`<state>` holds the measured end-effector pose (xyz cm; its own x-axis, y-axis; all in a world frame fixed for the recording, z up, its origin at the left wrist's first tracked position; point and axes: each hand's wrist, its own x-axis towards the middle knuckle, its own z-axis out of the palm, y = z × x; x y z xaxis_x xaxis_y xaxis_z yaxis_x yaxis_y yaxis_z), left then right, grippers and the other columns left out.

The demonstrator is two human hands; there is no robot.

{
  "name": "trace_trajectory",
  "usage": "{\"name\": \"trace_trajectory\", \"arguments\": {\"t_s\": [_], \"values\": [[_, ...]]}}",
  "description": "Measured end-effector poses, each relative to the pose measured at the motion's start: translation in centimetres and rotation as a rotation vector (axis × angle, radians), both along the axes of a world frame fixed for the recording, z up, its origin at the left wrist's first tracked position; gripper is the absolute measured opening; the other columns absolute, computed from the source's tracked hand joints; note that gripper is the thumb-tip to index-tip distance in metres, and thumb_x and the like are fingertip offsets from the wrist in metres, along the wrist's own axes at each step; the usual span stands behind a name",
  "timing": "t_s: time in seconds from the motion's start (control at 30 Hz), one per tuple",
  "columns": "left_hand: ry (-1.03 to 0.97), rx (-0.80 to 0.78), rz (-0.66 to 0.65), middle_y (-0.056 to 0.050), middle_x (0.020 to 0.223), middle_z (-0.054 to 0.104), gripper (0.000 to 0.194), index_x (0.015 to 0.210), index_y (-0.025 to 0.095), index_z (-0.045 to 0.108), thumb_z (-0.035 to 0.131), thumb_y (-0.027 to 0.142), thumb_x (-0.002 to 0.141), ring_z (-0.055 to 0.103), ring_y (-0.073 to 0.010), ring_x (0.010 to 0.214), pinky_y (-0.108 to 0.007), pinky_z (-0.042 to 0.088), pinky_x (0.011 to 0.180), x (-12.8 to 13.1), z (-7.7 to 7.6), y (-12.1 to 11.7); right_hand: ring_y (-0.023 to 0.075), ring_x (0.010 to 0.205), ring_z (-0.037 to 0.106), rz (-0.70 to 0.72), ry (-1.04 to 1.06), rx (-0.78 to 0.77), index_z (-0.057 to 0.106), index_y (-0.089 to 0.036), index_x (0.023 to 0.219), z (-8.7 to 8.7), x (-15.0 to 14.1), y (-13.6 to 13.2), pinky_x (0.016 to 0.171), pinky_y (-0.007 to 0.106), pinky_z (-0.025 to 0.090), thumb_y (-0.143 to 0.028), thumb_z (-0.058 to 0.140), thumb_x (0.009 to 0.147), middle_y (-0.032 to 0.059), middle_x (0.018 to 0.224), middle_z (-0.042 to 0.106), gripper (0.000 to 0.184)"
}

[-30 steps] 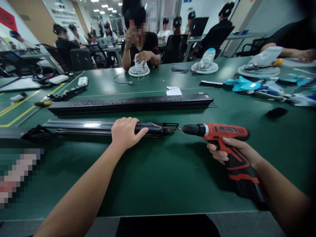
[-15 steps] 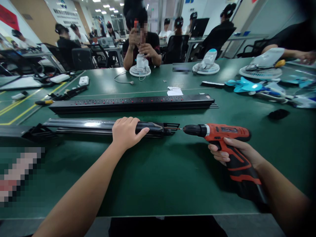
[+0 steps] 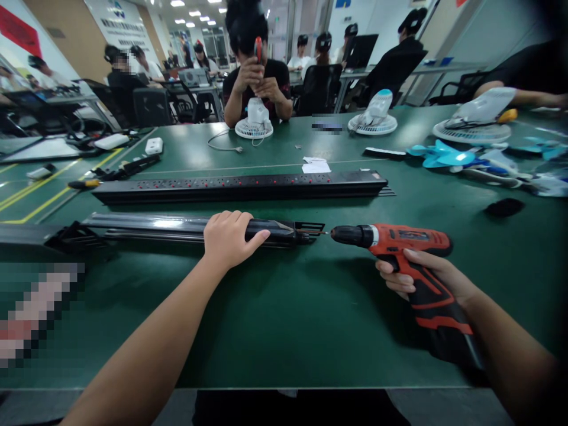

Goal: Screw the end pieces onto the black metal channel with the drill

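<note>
My left hand (image 3: 227, 239) is wrapped over a long, shiny black housing (image 3: 146, 222) that lies lengthwise on the table, thumb pointing right. In my right hand (image 3: 437, 275) is a red and black cordless drill (image 3: 410, 238), held by its handle and aimed left. The drill's thin bit reaches the slotted bracket (image 3: 313, 228) at the housing's right end; whether it sits in a screw is too small to tell. Behind the housing lies a long black power strip (image 3: 239, 184) with a row of red dots along its top.
Across the green table (image 3: 284, 331), a co-worker handles a red tool above a white fan part (image 3: 254, 124). More fan parts (image 3: 373, 121) and blue fan blades (image 3: 444, 155) lie at the far right. A yellow-handled tool (image 3: 84, 184) and another black housing (image 3: 26, 235) are at left.
The view has shifted slightly, while my hands, the drill and the housing keep nearly the same arrangement. Across the table, the co-worker's hands and red tool have moved a little.
</note>
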<state>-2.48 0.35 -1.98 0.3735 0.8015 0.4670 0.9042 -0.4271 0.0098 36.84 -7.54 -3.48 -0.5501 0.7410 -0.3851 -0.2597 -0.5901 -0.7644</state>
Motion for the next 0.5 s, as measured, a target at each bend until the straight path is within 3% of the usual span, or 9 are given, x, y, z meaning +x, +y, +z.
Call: {"name": "trace_trajectory", "arguments": {"t_s": [0.5], "values": [[-0.005,0.010,-0.006,-0.008,0.092,0.074,0.057,0.099,0.021,0.071,0.040,0.069,0.099,0.066,-0.0281,0.089,-0.040,0.045,0.081,-0.04,-0.05,0.01,0.0071,0.045,0.030,0.003,0.000,-0.010,0.057,-0.019,0.081,-0.28,0.25,0.04,0.042,0.021,0.031,-0.052,0.052,0.069,-0.0052,0.052,0.038,0.036]]}}
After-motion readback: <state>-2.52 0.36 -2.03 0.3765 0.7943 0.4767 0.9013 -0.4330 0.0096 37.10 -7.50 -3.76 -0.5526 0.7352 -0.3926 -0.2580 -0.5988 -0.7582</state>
